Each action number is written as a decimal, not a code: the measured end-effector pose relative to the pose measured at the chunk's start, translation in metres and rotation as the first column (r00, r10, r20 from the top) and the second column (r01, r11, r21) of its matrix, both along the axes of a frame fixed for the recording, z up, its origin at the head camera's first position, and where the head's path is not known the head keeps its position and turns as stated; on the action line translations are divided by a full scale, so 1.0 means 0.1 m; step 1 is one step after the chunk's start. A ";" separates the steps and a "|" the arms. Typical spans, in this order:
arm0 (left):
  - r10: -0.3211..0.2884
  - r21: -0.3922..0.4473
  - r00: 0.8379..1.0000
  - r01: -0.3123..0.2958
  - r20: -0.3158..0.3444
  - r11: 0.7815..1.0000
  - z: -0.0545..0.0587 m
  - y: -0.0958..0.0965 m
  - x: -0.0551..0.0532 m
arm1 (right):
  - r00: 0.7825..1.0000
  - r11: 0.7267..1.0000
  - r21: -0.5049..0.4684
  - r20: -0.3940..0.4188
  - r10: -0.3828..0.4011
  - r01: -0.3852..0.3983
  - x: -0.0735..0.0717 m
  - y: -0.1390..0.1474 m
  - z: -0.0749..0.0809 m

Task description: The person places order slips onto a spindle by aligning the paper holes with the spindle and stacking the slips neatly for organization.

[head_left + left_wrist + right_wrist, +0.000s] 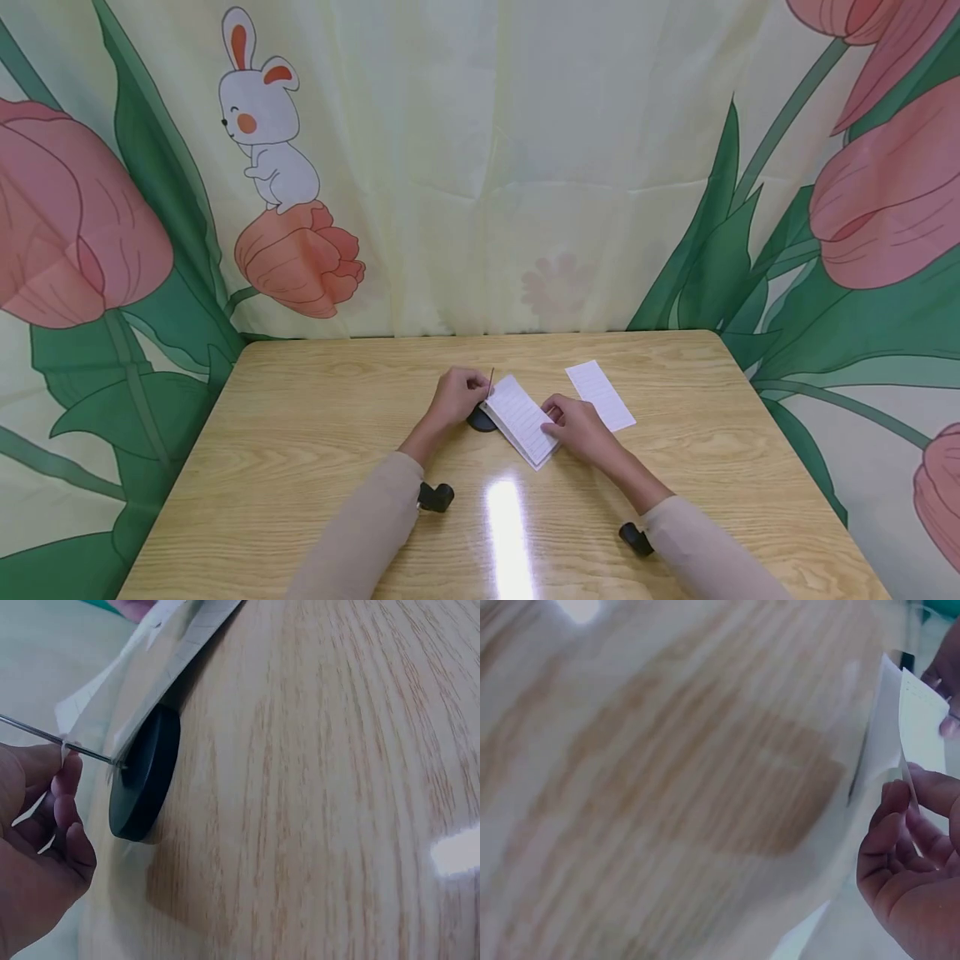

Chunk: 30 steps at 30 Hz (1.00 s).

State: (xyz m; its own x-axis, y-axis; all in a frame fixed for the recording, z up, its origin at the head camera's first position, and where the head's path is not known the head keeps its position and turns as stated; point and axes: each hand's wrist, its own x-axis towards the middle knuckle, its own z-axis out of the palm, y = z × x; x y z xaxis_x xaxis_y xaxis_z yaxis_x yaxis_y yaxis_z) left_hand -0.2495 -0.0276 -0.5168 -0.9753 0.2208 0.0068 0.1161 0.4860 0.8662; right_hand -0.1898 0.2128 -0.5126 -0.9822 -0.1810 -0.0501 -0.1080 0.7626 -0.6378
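A bill spike, with a round black base (154,780) and a thin upright metal rod (94,754), stands on the table. Printed paper slips (517,415) are threaded on the rod near one corner, fanned slightly apart. My left hand (455,396) is at the rod. Its thumb and forefinger pinch the top slip's corner where the rod passes through. At the slip's opposite end, my right hand (581,425) pinches the edge between thumb and fingers; the right wrist view shows the sheet (922,720) lifted away from those beneath. The black base is partly hidden under the slips.
Another printed slip (600,392) lies flat on the table, just beyond my right hand. The wooden table (322,433) ends at a patterned curtain (450,167) behind. A black wrist camera (437,497) sits by the left sleeve, another (636,539) by the right.
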 end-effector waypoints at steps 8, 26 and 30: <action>-0.003 -0.052 1.000 0.003 0.010 0.999 -0.07 -0.01 -0.01 | 1.000 1.000 0.008 0.005 -0.007 0.007 -0.02 -0.03 -0.08; 0.015 -0.068 1.000 -0.015 -0.001 0.998 -0.17 -0.01 -0.04 | 0.999 0.990 0.140 -0.046 -0.017 0.023 0.02 -0.07 -0.09; 0.019 -0.066 1.000 -0.021 -0.023 0.998 -0.15 -0.03 -0.03 | 0.999 0.994 0.110 -0.051 -0.015 0.021 0.02 -0.02 -0.03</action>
